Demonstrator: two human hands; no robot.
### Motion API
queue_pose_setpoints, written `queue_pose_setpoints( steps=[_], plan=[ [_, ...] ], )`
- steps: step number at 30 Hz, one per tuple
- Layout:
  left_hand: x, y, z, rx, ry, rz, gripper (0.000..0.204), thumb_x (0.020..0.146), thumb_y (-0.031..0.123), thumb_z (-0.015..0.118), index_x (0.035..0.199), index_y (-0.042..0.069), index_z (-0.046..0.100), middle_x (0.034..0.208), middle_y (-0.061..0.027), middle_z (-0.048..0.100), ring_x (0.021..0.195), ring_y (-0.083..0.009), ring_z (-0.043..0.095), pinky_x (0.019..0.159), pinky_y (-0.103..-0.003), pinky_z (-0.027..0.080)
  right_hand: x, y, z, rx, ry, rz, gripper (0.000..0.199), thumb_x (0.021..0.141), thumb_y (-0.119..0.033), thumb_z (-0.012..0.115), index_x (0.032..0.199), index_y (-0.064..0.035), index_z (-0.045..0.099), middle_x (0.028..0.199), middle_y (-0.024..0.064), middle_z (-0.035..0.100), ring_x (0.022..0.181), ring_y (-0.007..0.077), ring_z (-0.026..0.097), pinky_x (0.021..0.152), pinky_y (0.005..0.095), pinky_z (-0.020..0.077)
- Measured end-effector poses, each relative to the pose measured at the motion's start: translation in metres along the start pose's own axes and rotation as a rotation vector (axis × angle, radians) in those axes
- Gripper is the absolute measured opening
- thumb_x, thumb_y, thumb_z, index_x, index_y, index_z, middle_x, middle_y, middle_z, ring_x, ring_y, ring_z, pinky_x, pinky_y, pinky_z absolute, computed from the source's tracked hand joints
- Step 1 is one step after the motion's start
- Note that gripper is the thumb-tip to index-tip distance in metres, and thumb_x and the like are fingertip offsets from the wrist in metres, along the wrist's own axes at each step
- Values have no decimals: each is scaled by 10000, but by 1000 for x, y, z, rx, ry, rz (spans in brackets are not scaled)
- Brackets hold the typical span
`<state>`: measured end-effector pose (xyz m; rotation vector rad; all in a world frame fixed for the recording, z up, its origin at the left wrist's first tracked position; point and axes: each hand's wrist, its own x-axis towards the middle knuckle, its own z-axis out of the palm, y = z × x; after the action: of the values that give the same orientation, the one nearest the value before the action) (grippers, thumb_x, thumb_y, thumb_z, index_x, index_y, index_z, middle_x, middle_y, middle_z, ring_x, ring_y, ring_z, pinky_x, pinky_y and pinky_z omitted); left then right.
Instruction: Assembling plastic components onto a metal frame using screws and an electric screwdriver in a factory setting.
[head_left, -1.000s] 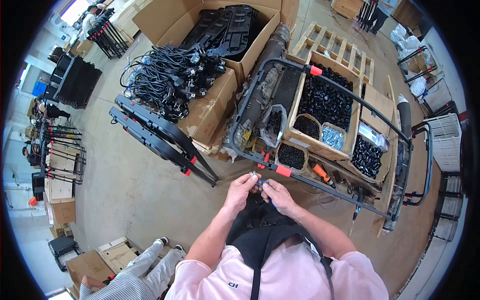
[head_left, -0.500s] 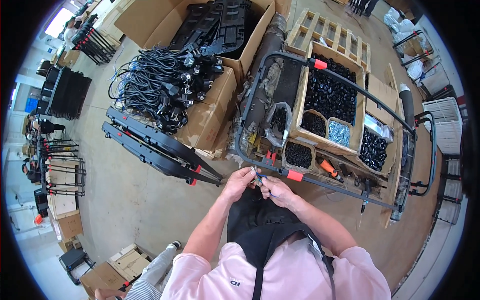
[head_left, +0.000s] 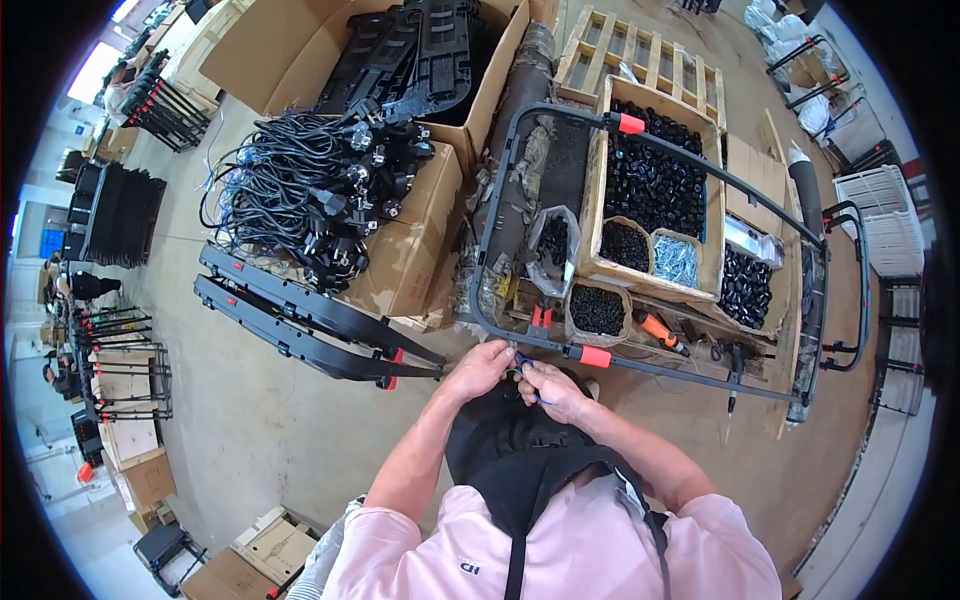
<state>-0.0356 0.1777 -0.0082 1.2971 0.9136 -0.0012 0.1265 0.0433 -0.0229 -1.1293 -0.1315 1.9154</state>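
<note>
- We would handle the thin blue wire point(head_left: 526, 361) gently: pinch close to its end, steady both wrists and leave slack so that nothing tugs, in our judgement.
- We would keep its loose length clear of the black tubular frame point(head_left: 690, 381) and the red clip point(head_left: 595, 356), just beyond the fingers, where it might snag.
- The wire lies between our 2 hands, above the black apron point(head_left: 530, 475), with a bit trailing below the right fingers.
- Our right hand point(head_left: 560, 390) has its grip closed on that wire.
- Our left hand point(head_left: 482, 370) has its grip pinched on a small piece point(head_left: 513, 348), too tiny to identify, just left of the wire.
</note>
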Motion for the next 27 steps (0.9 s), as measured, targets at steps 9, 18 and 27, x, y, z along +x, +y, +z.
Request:
queue_pose_setpoints(
  steps=[9,18,27],
  plan=[
    [1,-3,1,-112,72,-177,303,1093,261,610,1207,8,733,918,-6,691,759,-69,558,677,-264,483,-5,-4,12,-99,-12,-54,353,1138,-366,513,1088,-29,604,799,-29,492,704,86,452,661,265,416],
    [-10,-14,16,-540,180,-89,206,1058,242,678,1101,49,732,800,35,651,668,-50,550,584,-234,443,-3,0,14,-81,-29,-58,337,1131,-365,529,1062,-43,603,803,-26,493,702,86,452,666,266,420],
    [-6,-14,17,-475,189,-55,205,1040,280,716,1035,75,710,776,31,639,635,-54,545,578,-233,437,-6,-2,9,-31,-46,-71,328,1131,-342,536,1065,-29,608,835,-8,525,713,92,472,675,271,440]
  ],
)
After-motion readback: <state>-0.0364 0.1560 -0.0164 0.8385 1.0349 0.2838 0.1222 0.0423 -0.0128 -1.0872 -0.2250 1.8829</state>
